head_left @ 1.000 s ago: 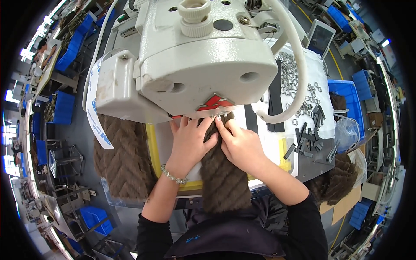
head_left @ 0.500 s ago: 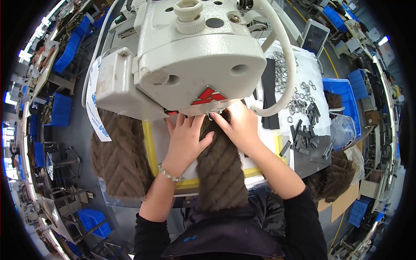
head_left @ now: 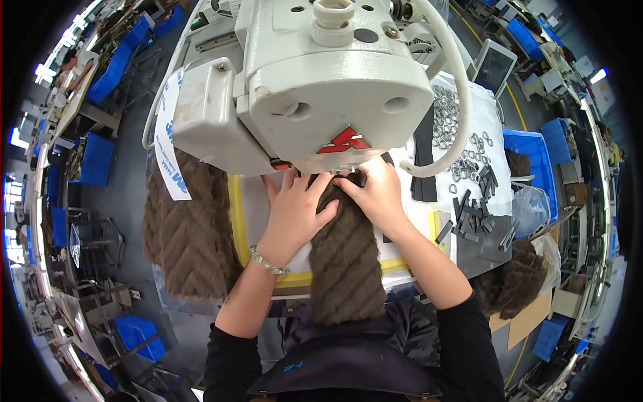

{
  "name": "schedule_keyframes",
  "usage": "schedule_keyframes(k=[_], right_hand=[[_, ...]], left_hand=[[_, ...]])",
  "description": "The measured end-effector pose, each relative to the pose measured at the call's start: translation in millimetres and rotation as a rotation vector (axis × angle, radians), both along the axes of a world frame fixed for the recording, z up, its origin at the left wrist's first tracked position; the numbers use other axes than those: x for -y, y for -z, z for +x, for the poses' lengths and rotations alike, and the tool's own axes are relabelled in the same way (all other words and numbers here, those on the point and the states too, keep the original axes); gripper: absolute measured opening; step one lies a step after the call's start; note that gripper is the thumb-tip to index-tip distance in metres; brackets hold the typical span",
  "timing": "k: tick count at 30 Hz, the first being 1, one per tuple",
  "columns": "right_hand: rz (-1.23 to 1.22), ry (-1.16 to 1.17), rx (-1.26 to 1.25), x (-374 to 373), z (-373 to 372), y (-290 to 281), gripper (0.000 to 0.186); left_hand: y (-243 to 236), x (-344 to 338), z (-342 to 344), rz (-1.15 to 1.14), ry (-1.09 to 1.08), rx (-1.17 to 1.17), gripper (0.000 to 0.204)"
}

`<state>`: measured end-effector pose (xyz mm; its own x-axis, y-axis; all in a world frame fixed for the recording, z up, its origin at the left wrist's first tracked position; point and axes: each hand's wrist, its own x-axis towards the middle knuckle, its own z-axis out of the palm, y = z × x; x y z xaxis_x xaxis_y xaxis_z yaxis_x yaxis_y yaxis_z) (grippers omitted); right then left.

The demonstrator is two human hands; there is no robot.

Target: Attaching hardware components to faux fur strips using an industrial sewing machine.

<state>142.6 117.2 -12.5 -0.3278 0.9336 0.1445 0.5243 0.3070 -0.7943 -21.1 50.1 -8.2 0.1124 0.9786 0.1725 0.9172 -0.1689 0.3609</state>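
Since the fur strip (head_left: 347, 264) runs under the machine (head_left: 335, 97), it is seemingly steadied by the left hand (head_left: 291, 218), fingers spread, and right hand (head_left: 380, 199), grip impossible to tell.

Our left hand (head_left: 293, 218): palm down, fingers forward, thumb spread rightward | our right hand (head_left: 382, 201): near it, thumb pointing forward-left, other fingertips hidden | our forearms (head_left: 434, 266): bare, angled inward, elbows well apart
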Motion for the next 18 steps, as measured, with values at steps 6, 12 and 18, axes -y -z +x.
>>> schedule_keyframes(k=[6,12,18], right_hand=[[0.339,-0.038,0.068,5.7,3.2,-1.9,0.013],[0.463,-0.070,0.168,5.4,4.5,-1.8,0.011],[0.575,-0.087,0.236,9.5,6.8,-1.6,0.022]], left_hand=[[7.2,-1.3,1.9,0.117,0.011,-0.043,0.048],[5.3,-1.1,8.1,0.130,-0.023,-0.106,0.047],[6.6,-1.7,9.6,0.080,-0.031,-0.101,0.047]])
